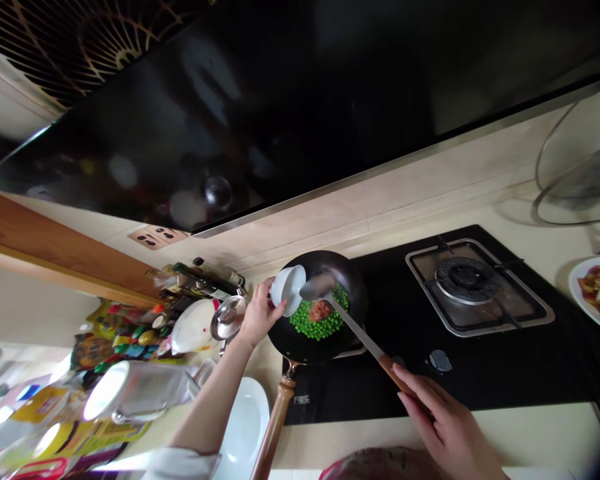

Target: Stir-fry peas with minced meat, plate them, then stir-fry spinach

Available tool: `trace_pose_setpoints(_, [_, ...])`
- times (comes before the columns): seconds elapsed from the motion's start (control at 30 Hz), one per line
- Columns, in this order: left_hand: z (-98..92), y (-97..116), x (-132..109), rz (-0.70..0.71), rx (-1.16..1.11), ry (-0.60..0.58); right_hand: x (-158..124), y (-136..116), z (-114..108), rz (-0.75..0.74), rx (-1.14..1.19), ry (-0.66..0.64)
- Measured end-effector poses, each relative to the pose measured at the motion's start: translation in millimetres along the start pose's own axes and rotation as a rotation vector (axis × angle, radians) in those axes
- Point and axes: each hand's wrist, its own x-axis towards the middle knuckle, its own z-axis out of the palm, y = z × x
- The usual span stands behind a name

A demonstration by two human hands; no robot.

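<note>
My left hand grips a small white bowl and tips it over the black wok. Green peas and a small pink lump lie in the wok. My right hand is closed around the wooden handle of a metal spatula. The spatula's blade rests at the wok's far side, beside the bowl. Toward me juts the wok's own wooden handle.
A black gas hob has a free burner to the right. A white plate lies left of the wok handle. Bottles, jars and a steel lid crowd the left counter. A plate of food and a glass lid are far right.
</note>
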Motion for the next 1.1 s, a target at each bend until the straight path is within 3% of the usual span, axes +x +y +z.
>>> trace_pose_setpoints(0.13, [7.9, 2.2, -4.6, -0.017, -0.009, 0.11, 2.7, -8.2, 10.5, 0.006, -0.002, 0.011])
trace_pose_setpoints(0.33, [-9.0, -22.7, -15.8, -0.038, -0.247, 0.301, -1.2, 1.6, -4.5, 0.029, -0.037, 0.013])
trace_pose_setpoints(0.47, [-13.2, -30.8, -31.9, -0.035, -0.301, 0.31, 6.2, -5.6, -5.0, 0.043, 0.043, 0.027])
trace_pose_setpoints(0.6, [-4.8, -30.8, -43.2, -0.042, -0.39, 0.277, 14.5, -26.9, -3.9, -0.04, 0.101, -0.012])
trace_pose_setpoints(0.8, [2.3, -28.7, -39.4, -0.03, -0.503, 0.28, 21.9, -44.5, 4.8, -0.192, -0.002, -0.037])
trace_pose_setpoints(0.93, [-2.4, -23.2, -32.6, -0.066, -0.501, 0.306, 19.3, -31.8, 1.7, -0.326, -0.259, 0.024])
trace_pose_setpoints(1.1, [-2.9, -22.9, -28.8, -0.163, -0.526, 0.292, 12.1, 2.0, -31.2, -0.367, -0.445, 0.007])
